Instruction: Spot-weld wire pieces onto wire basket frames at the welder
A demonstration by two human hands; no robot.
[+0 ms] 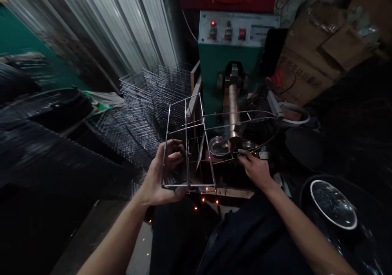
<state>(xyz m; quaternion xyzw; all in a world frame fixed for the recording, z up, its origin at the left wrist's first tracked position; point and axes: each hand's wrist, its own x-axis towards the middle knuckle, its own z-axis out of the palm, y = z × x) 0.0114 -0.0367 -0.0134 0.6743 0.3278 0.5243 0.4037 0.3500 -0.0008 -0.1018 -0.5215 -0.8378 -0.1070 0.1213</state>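
A wire frame (186, 144) of thin metal rods reaches from my left side across to the welding machine (235, 103). My left hand (167, 173) is wrapped round its near end, with the fingers curled among the rods. At the frame's other end, my right hand (256, 169) pinches the wires just right of the copper-coloured electrode arm (234, 111). What lies exactly between those fingertips is too small and dark to make out. The frame passes around and below the electrode tip. Orange sparks (203, 200) fall beneath the frame, between my hands.
Stacked wire frames (147, 99) stand to the left of the machine. A round clear-topped dish (333, 205) filled with small pieces sits at lower right. Cardboard boxes (309, 58) are piled behind on the right. A red light (213, 23) glows on the control panel.
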